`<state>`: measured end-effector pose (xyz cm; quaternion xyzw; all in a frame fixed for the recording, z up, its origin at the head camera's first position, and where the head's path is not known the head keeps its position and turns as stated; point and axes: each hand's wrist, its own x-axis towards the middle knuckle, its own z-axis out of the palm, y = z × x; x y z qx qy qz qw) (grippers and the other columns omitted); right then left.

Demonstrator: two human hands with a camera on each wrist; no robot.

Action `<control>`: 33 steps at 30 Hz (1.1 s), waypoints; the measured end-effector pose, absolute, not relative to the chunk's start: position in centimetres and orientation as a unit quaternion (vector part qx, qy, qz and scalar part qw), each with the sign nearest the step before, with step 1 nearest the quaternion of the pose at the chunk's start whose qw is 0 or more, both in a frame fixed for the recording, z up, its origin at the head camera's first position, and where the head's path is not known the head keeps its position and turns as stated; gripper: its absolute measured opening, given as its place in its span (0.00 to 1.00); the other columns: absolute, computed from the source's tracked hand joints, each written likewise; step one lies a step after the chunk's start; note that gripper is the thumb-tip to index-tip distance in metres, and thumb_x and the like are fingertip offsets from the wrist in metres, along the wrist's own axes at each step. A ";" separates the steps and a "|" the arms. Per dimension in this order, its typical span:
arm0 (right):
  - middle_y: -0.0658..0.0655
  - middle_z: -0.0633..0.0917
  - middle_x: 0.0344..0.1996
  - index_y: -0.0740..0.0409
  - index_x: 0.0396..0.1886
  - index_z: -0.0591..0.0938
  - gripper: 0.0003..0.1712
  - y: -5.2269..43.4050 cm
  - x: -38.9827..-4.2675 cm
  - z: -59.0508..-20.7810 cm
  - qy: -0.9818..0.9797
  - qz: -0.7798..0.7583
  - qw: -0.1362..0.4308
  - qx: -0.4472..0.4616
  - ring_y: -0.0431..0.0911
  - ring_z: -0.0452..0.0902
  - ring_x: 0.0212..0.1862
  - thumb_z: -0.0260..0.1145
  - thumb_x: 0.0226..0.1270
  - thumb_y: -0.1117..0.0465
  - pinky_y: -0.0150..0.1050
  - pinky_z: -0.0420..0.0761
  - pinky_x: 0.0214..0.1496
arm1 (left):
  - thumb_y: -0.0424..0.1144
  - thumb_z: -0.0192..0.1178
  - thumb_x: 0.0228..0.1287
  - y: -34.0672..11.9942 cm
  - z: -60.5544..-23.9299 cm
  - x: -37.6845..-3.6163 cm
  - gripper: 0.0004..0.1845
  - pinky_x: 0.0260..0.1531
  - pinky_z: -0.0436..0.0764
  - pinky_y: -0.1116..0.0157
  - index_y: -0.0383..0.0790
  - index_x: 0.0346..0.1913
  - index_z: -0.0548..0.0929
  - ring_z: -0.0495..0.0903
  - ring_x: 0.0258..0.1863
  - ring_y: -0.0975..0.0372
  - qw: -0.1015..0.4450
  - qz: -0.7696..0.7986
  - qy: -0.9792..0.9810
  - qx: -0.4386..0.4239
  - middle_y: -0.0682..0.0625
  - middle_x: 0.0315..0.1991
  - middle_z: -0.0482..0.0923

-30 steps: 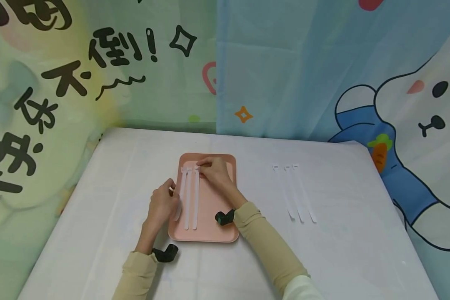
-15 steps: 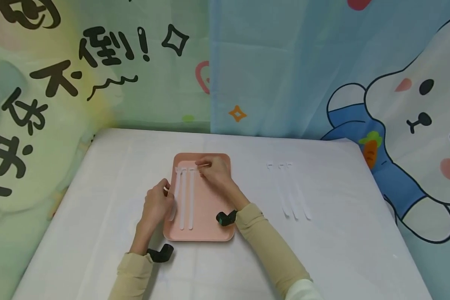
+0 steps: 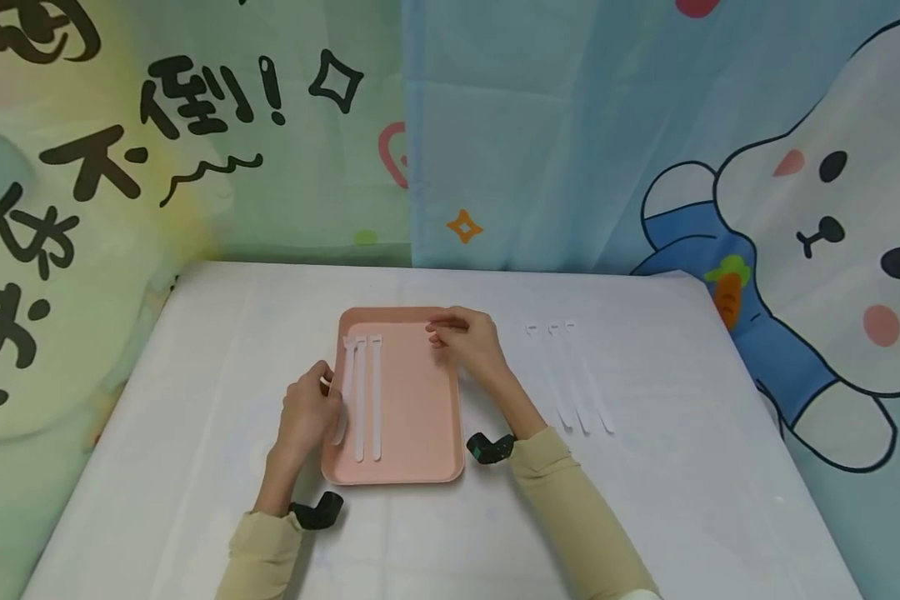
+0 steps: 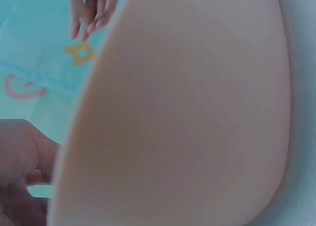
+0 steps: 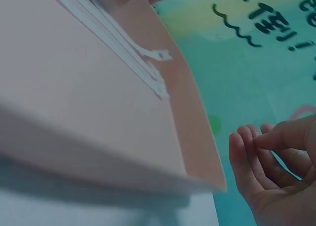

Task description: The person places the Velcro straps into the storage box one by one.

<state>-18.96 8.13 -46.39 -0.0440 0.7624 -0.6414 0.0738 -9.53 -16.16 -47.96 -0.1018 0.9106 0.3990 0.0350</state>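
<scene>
The left hand (image 3: 309, 410) grips the left rim of the pink tray (image 3: 418, 408), which is on the white surface (image 3: 682, 508). Thin white strips (image 3: 377, 400), three of them, lie lengthwise in the tray's left half. The right hand (image 3: 468, 340), loosely curled around nothing, is at its far right corner. Translucent strips (image 3: 570, 380) lie further right

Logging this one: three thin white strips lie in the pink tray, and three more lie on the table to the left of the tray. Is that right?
Not quite. The other three strips lie on the table to the right of the pink tray, as the head view shows. The three strips in the tray are as you say.
</scene>
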 end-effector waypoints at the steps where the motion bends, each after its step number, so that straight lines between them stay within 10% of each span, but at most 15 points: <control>1: 0.69 0.89 0.44 0.73 0.53 0.84 0.15 8.6 -18.9 -46.4 0.759 -0.646 0.069 -0.039 0.50 0.88 0.39 0.62 0.70 0.73 0.42 0.87 0.46 | 0.27 0.53 0.65 -16.2 -48.0 -9.5 0.04 0.17 0.69 0.66 0.33 0.41 0.76 0.77 0.20 0.57 0.037 0.399 0.910 -0.103 0.39 0.28 0.82; 33: 0.64 0.85 0.58 0.63 0.59 0.83 0.19 21.7 -21.4 -48.9 0.883 -0.457 0.029 0.097 0.57 0.79 0.60 0.59 0.71 0.69 0.47 0.80 0.57 | 0.31 0.52 0.70 -16.2 -47.8 -9.5 0.12 0.20 0.73 0.65 0.32 0.53 0.78 0.79 0.24 0.56 0.051 0.399 0.908 -0.114 0.39 0.31 0.83</control>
